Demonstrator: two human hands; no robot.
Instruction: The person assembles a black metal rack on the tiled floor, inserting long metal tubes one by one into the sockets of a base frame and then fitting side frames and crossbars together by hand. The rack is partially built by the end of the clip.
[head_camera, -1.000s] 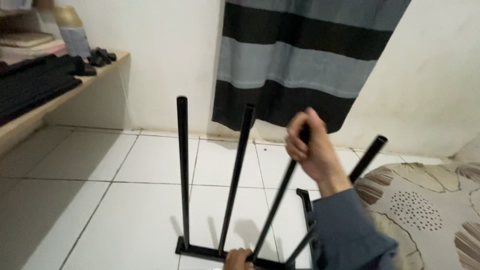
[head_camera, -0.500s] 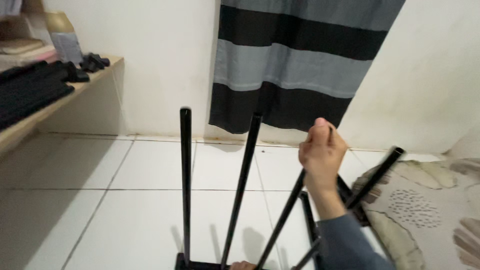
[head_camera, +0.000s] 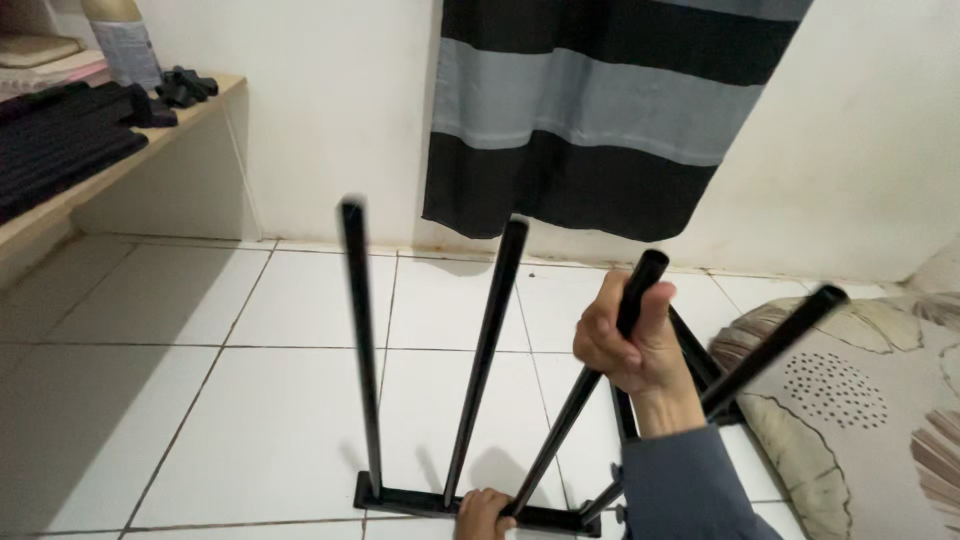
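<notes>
Now the right hand (head_camera: 628, 345) holds a grip pressed around 1 black rod (head_camera: 590, 385) — left hand (head_camera: 483, 512) touches the base bar (head_camera: 400, 497), grip unclear.

White tiled floor (head_camera: 250, 400) fills the lower frame. A black metal base bar (head_camera: 420, 497) with upright rods rests on it at bottom centre (a leaf-patterned cushion (head_camera: 850, 400) lies at lower right).

Black metal rods (head_camera: 492, 350) on a black base bar (head_camera: 420, 500), white floor tiles (head_camera: 250, 400), curtain (head_camera: 600, 110) striped black and grey, beige cushion (head_camera: 860, 400) with leaf pattern, blue-grey sleeve (head_camera: 690, 490), white wall (head_camera: 330, 100)
</notes>
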